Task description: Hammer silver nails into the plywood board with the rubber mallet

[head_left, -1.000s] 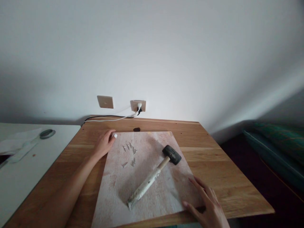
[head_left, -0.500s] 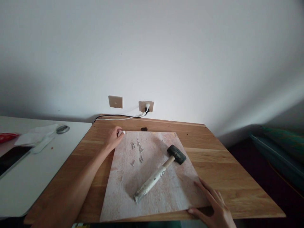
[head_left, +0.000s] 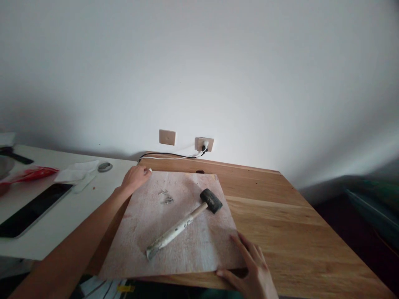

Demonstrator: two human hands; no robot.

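A flat, pale, worn wooden board (head_left: 193,253) lies on the wooden table. My left hand (head_left: 135,178) is closed around the board's far left corner, thumb on its edge. At the near right corner my right hand (head_left: 254,265) grips the board, thumb at the front edge and fingers along the right side. On top rests a rubber mallet (head_left: 177,226), its black head toward the far right and its pale, paint-stained handle toward me. Several small metal nails or screws (head_left: 166,198) lie in a loose cluster left of the mallet head. Small dark dots run along the board's far edge.
The wooden table (head_left: 280,232) stands against the wall. A white table (head_left: 84,195) adjoins on the left, bearing a phone (head_left: 34,211), a tape roll (head_left: 105,167), white paper (head_left: 77,171) and a red wrapper (head_left: 37,172). Cables (head_left: 168,157) run from a wall socket (head_left: 204,144).
The board has shifted left across the table with both hands on it, carrying the mallet along. The small metal pieces now lie closer together. The view has turned a little left.
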